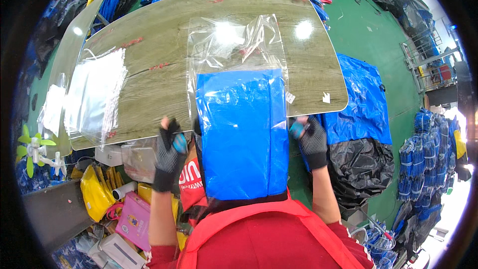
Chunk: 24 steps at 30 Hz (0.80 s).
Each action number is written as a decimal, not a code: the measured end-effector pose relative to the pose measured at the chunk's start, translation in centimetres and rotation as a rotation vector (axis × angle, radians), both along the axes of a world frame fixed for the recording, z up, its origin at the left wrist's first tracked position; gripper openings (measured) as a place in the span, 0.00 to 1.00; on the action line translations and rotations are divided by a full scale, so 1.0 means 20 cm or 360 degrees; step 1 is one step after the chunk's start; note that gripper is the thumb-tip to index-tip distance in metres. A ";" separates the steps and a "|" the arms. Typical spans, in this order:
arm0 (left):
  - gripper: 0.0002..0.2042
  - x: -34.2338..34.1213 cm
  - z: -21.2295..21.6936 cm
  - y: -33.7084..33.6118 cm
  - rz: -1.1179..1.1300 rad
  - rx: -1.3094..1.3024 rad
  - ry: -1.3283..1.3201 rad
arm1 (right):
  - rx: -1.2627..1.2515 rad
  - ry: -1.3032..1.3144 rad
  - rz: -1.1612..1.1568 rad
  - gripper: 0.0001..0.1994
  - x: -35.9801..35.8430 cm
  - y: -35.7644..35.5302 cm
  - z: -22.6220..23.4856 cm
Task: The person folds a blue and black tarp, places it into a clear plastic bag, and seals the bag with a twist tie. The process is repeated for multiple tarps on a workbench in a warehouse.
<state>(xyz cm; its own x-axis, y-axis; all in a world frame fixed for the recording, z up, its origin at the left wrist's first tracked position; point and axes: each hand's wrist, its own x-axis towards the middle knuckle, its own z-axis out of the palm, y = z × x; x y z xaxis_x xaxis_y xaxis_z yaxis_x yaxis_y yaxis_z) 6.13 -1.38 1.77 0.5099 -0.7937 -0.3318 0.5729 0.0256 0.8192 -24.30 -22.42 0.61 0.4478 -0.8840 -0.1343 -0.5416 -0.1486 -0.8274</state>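
Work surface: a long wood-grain tabletop (159, 84), grey-brown, rounded at the corners, marked with scattered red smears. Across its near edge, directly in front of the person, lies a clear bag (234, 50), its upper part slack and creased, glare along the film. Within it, as far as can be seen, is a blue folded piece (239, 139): flat, roughly rectangular, bright and even in colour, glossy near the top, with a lengthwise fold line close to its right side and a dark strip at the lower end. The upper part of the piece is over the tabletop; the rest extends past the edge toward the person's red clothing (274, 239). Right of the table, on the green floor, stands a bulky sack (358, 169), black plastic below with blue sheeting above; contents not discernible. At the table's left end, a stack of clear bags (97, 94) lies flat, edges slightly fanned. Left hand (170, 154) and right hand (311, 142), both in dark mesh gloves with fingertips bare, flank the blue piece near the table edge. Fingers partly curled on each; whether either pinches the film cannot be told. Smallest noted: a white tag (290, 97) at the bag's right margin.
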 end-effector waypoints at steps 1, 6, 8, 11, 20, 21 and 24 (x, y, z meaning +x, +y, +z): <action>0.32 0.06 0.03 -0.12 -0.0116 0.0076 -0.0334 | -0.0149 0.0111 -0.0091 0.10 0.05 -0.11 0.02; 0.40 0.10 0.03 -0.36 -0.0615 0.0036 -0.0697 | 0.0462 -0.0320 0.0201 0.29 0.31 -0.09 0.05; 0.41 -0.02 -0.01 -0.21 -0.0462 0.0080 -0.0802 | 0.0359 -0.0191 0.0211 0.36 0.25 0.13 0.08; 0.42 -0.23 -0.08 0.12 -0.0545 0.0167 -0.0358 | 0.1133 -0.0330 0.0052 0.47 0.10 0.39 0.10; 0.40 0.05 -0.15 0.05 -0.0325 0.0075 -0.0373 | 0.1066 -0.1003 0.0053 0.28 0.17 0.19 0.01; 0.42 0.04 -0.13 0.02 -0.0339 0.0224 -0.0537 | 0.1104 -0.0767 0.0212 0.31 0.19 0.18 0.02; 0.51 -0.14 -0.03 0.04 -0.0259 0.0064 -0.0596 | 0.1079 -0.0567 0.0157 0.29 0.23 0.17 0.05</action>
<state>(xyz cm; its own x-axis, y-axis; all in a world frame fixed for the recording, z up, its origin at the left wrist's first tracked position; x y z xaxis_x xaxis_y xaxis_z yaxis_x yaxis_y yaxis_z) 3.33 -0.64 1.23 0.4702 -0.8641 -0.1798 0.2289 -0.0773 0.9704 -19.74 -19.05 1.66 0.6380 -0.6136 -0.4652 -0.2361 0.4192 -0.8767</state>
